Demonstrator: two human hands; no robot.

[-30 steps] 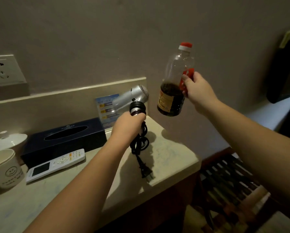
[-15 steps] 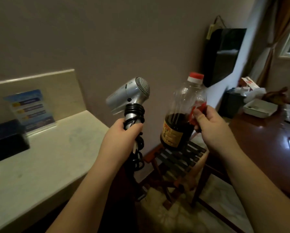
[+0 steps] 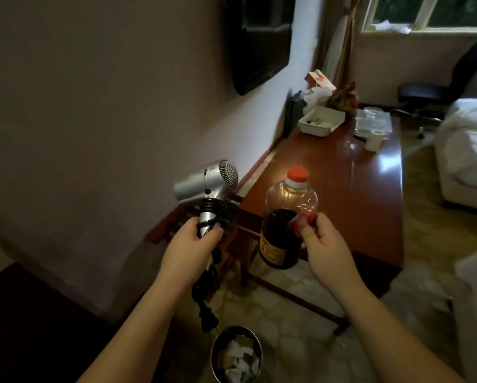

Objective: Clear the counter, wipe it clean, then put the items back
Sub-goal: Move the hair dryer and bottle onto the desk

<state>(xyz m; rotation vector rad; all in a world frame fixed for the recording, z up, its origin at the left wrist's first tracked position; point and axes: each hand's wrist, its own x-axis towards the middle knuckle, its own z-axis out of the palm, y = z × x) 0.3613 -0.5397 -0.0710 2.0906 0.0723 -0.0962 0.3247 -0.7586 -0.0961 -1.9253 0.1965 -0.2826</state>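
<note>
A silver hair dryer is held upright by its handle in the left hand, whose fingers are curled fully round the handle just below the coiled black collar. The nozzle is pointed toward nine o'clock and the grille toward three o'clock. The black cord is left hanging from under the hand toward six o'clock, with its plug dangling just above a metal bin in which white scraps of paper are seen.

A clear plastic bottle with a red cap is gripped by its red side handle in the right hand, the thumb and fingers being closed round that handle. The bottle is kept nearly upright, its lower half filled with dark liquid and a yellow label shown near its base. It is held at three o'clock of the hair dryer, near it but apart.

Both things are carried in the air, in front of a polished wooden desk that stretches toward one o'clock. At the far end of the desk a white tray and a small white cup are set. A dark television is mounted on the wall at twelve o'clock, and a window is seen at two o'clock.
</note>
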